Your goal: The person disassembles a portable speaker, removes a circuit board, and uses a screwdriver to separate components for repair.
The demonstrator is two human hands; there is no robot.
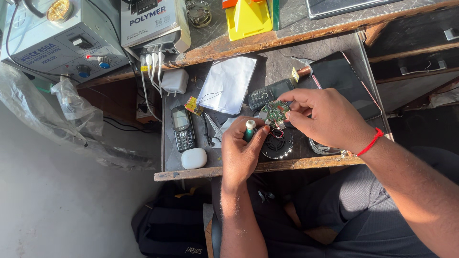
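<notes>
We see the left hand (241, 150) wrapped around a green-handled screwdriver (250, 129), tip toward the small green circuit board (274, 112) near the counter's (306, 55) front edge. The right hand (321, 114) pinches that board by its far side, just above a round black speaker (277, 144). Black keypad phone (182, 128) and white earbud case (193, 158) lie toward the front-left corner.
</notes>
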